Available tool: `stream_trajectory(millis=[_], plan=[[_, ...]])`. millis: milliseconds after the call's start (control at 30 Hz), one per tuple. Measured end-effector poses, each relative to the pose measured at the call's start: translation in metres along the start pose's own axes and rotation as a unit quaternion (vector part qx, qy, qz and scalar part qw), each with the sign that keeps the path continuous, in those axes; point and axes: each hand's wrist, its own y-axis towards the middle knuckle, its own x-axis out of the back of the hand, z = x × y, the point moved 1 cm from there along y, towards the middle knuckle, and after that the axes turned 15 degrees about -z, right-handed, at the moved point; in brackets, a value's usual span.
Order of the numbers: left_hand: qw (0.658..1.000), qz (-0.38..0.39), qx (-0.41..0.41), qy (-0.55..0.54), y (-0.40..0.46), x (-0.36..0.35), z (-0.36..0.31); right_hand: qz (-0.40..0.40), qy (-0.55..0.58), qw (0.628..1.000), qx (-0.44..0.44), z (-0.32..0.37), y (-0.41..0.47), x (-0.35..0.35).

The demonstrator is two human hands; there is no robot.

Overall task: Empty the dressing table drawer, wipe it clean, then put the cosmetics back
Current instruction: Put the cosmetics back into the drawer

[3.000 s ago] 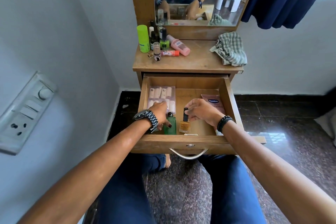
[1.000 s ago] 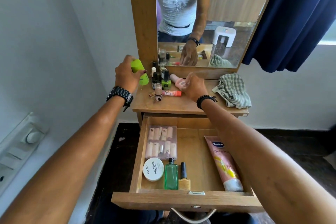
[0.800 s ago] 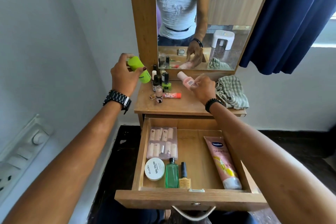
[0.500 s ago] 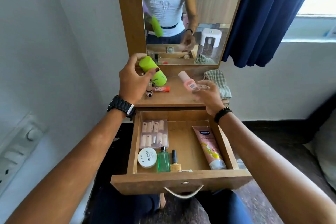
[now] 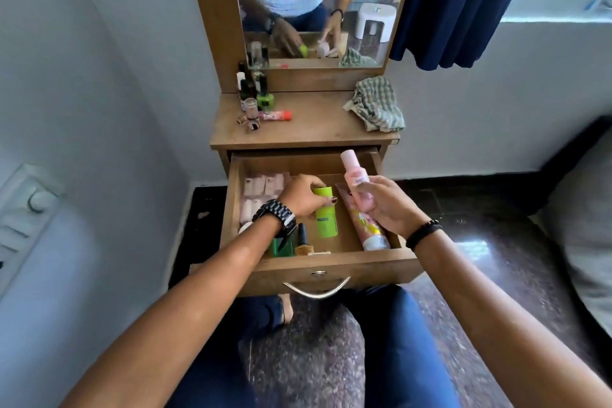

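Note:
The wooden drawer [image 5: 331, 263] is pulled out below the dressing table top [image 5: 318, 129]. My left hand [image 5: 303, 197] reaches into it and grips a lime green bottle [image 5: 325, 219] lying in the middle of the drawer. My right hand [image 5: 381, 205] holds a pink bottle [image 5: 355, 177] tilted above the drawer's right side. Inside lie a pack of small pale tubes [image 5: 261, 187], a green glass bottle [image 5: 283, 247], a nail polish bottle [image 5: 303, 240] and a pink tube [image 5: 369, 228]. The round white jar is mostly hidden by my left wrist.
Several small bottles [image 5: 255, 93] and a pink-red stick [image 5: 275, 115] stand at the table top's back left. A checked cloth [image 5: 377, 104] lies at its right. A mirror [image 5: 318, 3] rises behind, a blue curtain [image 5: 463, 3] hangs right, a switch panel [image 5: 23, 212] is on the left wall.
Both hands came down from the table top to the drawer. The left hand brought the lime green bottle into the drawer, and the right hand carried the pink bottle over its right side.

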Motion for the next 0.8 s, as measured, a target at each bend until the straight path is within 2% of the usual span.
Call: stream_trajectory(millis=[200, 333, 433, 600, 800], plan=[[0.994, 0.021, 0.032, 0.105, 0.003, -0.023, 0.018, -0.094, -0.169, 0.981, 0.024, -0.014, 0.005, -0.01], [0.99, 0.018, 0.033, 0.133, 0.005, -0.023, 0.023, -0.084, -0.288, 0.953, 0.051, -0.019, 0.006, -0.012], [0.989, 0.019, 0.023, 0.144, 0.005, -0.024, 0.025, -0.094, -0.385, 0.914, 0.083, -0.022, 0.006, -0.013], [0.99, 0.011, 0.018, 0.14, 0.004, -0.027, 0.028, -0.072, -0.471, 0.865, 0.158, -0.027, -0.001, -0.024], [0.985, 0.033, 0.018, 0.166, 0.0, -0.024, 0.026, -0.043, -0.576, 0.798, 0.173, -0.033, -0.001, -0.034]])
